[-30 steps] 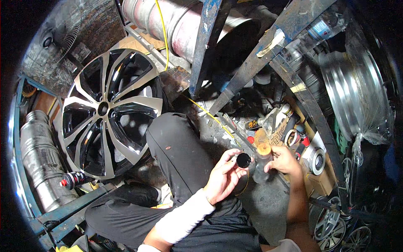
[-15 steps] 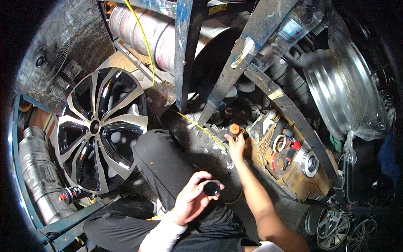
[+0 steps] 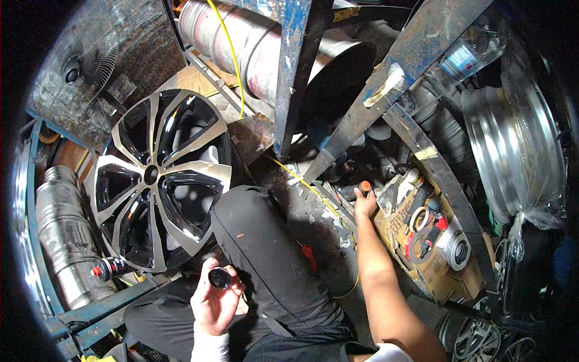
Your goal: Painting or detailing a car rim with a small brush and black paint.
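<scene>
Black, the cup point(image 3: 219, 278) looks light, stiff, best held by its sides; left hand point(image 3: 212, 306), fingers pinching it; right hand point(image 3: 365, 206), fingers round a bottle point(image 3: 365, 186) (probably slippery).

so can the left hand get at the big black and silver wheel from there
Probably yes: the left hand is close below the wheel's lower edge, with nothing obvious between them. It holds what looks like a small dark cup, though, so gripping might be awkward.
</scene>
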`<state>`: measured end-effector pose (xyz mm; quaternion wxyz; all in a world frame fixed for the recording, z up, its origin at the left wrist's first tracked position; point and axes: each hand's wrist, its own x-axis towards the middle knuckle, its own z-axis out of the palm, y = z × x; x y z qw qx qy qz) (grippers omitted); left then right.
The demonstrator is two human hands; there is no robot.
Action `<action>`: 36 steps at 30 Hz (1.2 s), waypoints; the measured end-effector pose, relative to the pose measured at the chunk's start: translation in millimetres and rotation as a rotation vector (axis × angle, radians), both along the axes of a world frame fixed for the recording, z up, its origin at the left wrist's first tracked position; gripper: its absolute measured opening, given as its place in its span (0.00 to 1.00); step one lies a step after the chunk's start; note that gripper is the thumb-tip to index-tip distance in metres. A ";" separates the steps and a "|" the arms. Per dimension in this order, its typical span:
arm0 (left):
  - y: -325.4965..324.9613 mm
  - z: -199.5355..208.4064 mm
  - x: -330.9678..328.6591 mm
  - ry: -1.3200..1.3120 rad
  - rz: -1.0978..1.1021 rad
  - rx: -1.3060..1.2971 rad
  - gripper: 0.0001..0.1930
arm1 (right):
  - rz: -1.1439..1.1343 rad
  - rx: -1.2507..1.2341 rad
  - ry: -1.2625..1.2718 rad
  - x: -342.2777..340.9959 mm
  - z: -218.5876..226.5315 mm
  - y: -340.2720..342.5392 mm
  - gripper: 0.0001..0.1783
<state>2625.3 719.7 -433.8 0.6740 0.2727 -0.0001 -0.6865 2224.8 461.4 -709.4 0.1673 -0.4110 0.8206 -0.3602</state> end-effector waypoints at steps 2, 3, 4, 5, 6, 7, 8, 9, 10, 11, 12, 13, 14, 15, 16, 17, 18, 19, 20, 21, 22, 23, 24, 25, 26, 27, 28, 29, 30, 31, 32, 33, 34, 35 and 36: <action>4.9 -7.7 1.2 0.017 0.015 0.067 0.14 | -0.033 0.095 0.077 -5.4 -3.6 2.0 0.34; 6.4 -12.9 0.3 0.036 0.017 0.075 0.13 | -0.039 0.076 0.099 -8.1 -4.8 4.4 0.35; 7.8 -17.9 -0.3 0.043 0.023 0.097 0.13 | -0.055 0.066 0.097 -8.7 -6.6 5.2 0.35; 9.1 -22.5 -0.5 0.054 0.028 0.111 0.14 | -0.077 0.096 0.087 -11.0 -7.3 8.0 0.36; 10.4 -26.8 -0.9 0.048 0.026 0.096 0.14 | -0.057 0.011 0.189 -11.4 -8.9 10.2 0.35; 12.2 -30.2 -0.8 0.060 0.029 0.090 0.14 | -0.044 -0.055 0.232 -13.5 -9.3 13.9 0.34; 13.5 -33.1 -0.4 0.065 0.032 0.096 0.14 | -0.005 -0.121 0.210 -14.9 -10.1 17.1 0.34; 14.5 -35.7 -0.2 0.071 0.033 0.102 0.14 | -0.050 -0.125 0.234 -16.8 -10.2 21.1 0.33; 15.8 -37.8 -0.7 0.054 0.044 0.125 0.14 | -0.032 -0.047 0.228 -19.3 -9.7 24.0 0.32; 16.8 -39.6 -1.2 0.052 0.045 0.124 0.14 | 0.008 -0.062 0.204 -21.2 -9.1 26.9 0.32; 17.2 -41.4 -1.3 0.066 0.046 0.131 0.15 | -0.015 0.034 0.224 -23.3 -7.8 28.4 0.33; 17.3 -43.2 -1.4 0.082 0.048 0.135 0.16 | -0.038 0.150 0.247 -24.6 -6.2 29.2 0.33; 17.2 -45.1 -1.1 0.079 0.037 0.126 0.17 | -0.053 0.248 0.247 -25.3 -3.9 29.9 0.36; 17.3 -47.0 -1.5 0.064 0.042 0.130 0.17 | -0.041 0.251 0.228 -23.2 -2.2 30.4 0.36; 17.3 -48.9 -1.7 0.056 0.038 0.133 0.16 | -0.003 0.149 0.163 -21.1 1.2 34.3 0.36; 17.8 -50.5 -1.0 0.051 0.050 0.144 0.15 | -0.024 0.100 0.083 -14.5 3.2 40.9 0.37; 18.8 -51.8 -0.5 0.050 0.049 0.140 0.15 | 0.034 0.227 0.076 -10.9 8.6 52.6 0.34; 19.1 -53.3 0.5 0.067 0.044 0.109 0.15 | 0.083 0.327 0.206 -3.1 12.3 68.2 0.30; 19.5 -54.6 0.6 0.067 0.052 0.101 0.15 | 0.240 0.317 0.122 1.2 19.2 93.0 0.24; 19.6 -56.0 0.8 0.080 0.061 0.079 0.15 | 0.363 0.100 0.106 13.9 21.0 122.8 0.16; 18.3 -57.6 2.4 0.081 0.053 0.027 0.16 | 0.568 0.214 -0.032 13.2 31.4 157.5 0.17; 20.2 -57.5 3.6 0.084 0.064 0.044 0.16 | 0.696 0.312 -0.069 13.5 40.7 196.9 0.20; 20.4 -57.8 4.9 0.089 0.074 0.049 0.16 | 0.800 0.444 0.100 11.0 50.4 235.0 0.22; 20.2 -57.9 6.1 0.093 0.080 0.037 0.17 | 0.746 0.740 0.036 4.2 62.8 273.3 0.20; 20.4 -57.9 7.4 0.098 0.091 0.047 0.17 | 0.915 0.600 -0.374 -3.9 76.3 309.1 0.18; 20.3 -57.9 8.9 0.119 0.089 0.047 0.16 | 0.954 0.833 -0.603 -13.7 88.2 332.9 0.18; 20.5 -57.8 10.8 0.138 0.088 0.047 0.16 | 0.975 0.955 -0.758 -24.6 102.7 351.8 0.18; 21.4 -57.5 12.5 0.159 0.089 0.039 0.16 | 0.924 1.087 -0.757 -31.3 114.1 363.5 0.18; 22.0 -57.3 13.5 0.172 0.086 0.046 0.16 | 0.873 1.184 -0.747 -36.2 127.4 371.1 0.18; 22.7 -57.2 14.9 0.186 0.082 0.041 0.16 | 0.824 1.239 -0.733 -38.2 140.1 373.9 0.18; 23.7 -57.1 17.2 0.229 0.076 0.012 0.16 | 0.779 1.259 -0.720 -38.5 153.0 372.4 0.18; 24.8 -57.1 18.3 0.240 0.079 -0.024 0.16 | 0.732 1.262 -0.712 -35.6 165.1 369.1 0.18; 26.2 -57.1 19.0 0.226 0.091 -0.017 0.16 | 0.697 1.258 -0.701 -31.9 177.3 364.9 0.18; 28.3 -56.9 19.4 0.214 0.101 -0.005 0.16 | 0.662 1.257 -0.691 -27.4 189.1 361.1 0.18; 30.3 -56.5 20.0 0.219 0.114 -0.003 0.16 | 0.636 1.251 -0.684 -22.1 199.5 356.8 0.18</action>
